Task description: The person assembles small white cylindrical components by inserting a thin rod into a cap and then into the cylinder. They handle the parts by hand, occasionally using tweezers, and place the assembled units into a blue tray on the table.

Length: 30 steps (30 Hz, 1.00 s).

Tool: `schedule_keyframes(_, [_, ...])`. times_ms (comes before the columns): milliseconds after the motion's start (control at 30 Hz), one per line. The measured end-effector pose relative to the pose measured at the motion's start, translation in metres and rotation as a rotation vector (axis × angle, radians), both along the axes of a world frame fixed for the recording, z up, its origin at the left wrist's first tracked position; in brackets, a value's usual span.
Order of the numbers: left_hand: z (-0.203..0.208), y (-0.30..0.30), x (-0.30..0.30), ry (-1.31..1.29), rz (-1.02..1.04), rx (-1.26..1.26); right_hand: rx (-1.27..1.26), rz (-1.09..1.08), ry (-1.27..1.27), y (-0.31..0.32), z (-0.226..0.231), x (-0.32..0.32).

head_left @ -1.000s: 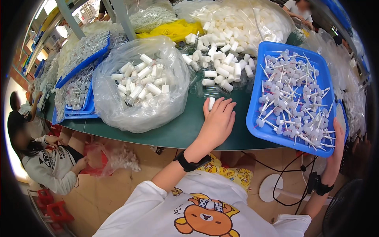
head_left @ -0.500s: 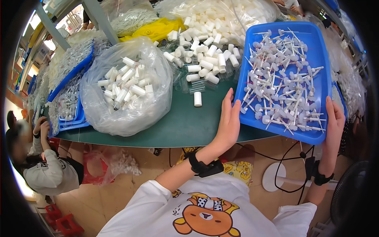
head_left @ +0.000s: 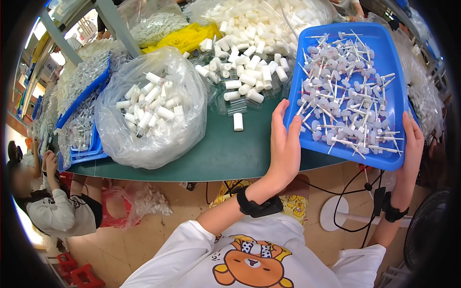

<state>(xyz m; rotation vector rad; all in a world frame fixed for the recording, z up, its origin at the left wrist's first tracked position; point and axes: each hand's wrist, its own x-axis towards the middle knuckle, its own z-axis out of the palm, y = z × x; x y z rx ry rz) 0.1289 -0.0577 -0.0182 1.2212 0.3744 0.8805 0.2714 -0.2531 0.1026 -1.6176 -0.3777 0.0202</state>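
Observation:
Between my two hands is a blue plastic tray (head_left: 298, 144), tilted, at the right end of the green table (head_left: 225, 153). In it lie many thin white sticks with translucent round caps (head_left: 345, 96). My left hand (head_left: 284, 146) grips the tray's left side near its front corner, the thumb by the rim. Around the front right corner, my right hand (head_left: 412, 144) holds the other side. To the left of my left hand one white cylinder (head_left: 238, 122) stands alone on the table.
A clear plastic bag (head_left: 158, 153) of white cylinders stands open at left. Behind lie a big pile of white cylinders (head_left: 259, 29), clear tubes (head_left: 218, 104) and a yellow bag (head_left: 182, 39). Blue trays (head_left: 86, 96) fill the far left, where a person (head_left: 62, 209) sits. A fan (head_left: 427, 230) stands lower right.
The tray has shifted slightly right, with both hands on it. My left hand has moved right, now more upright against the tray's side. The bag and the lone cylinder stay on the table.

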Motion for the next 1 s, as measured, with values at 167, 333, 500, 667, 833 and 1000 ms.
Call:
schedule_keyframes(167, [0.028, 0.016, -0.010, -0.124, 0.031, -0.049, 0.041, -0.009, 0.066, 0.012, 0.012, -0.002])
schedule_keyframes(333, [0.046, 0.040, -0.025, -0.207, 0.153, -0.127, 0.113, 0.084, 0.074, 0.052, 0.018, 0.002])
schedule_keyframes(500, [0.019, 0.082, -0.034, -0.288, 0.213, -0.171, 0.177, 0.130, -0.028, 0.106, 0.020, 0.007])
schedule_keyframes(667, [0.014, 0.102, -0.039, -0.226, 0.226, -0.145, 0.202, 0.107, -0.364, 0.168, 0.010, 0.025])
schedule_keyframes(833, [-0.001, 0.112, -0.025, -0.164, 0.113, -0.157, 0.113, 0.087, -0.571, 0.215, 0.001, 0.026])
schedule_keyframes(1000, [-0.005, 0.110, -0.008, 0.018, 0.131, 0.002, 0.073, 0.051, -0.612, 0.244, -0.009, 0.012])
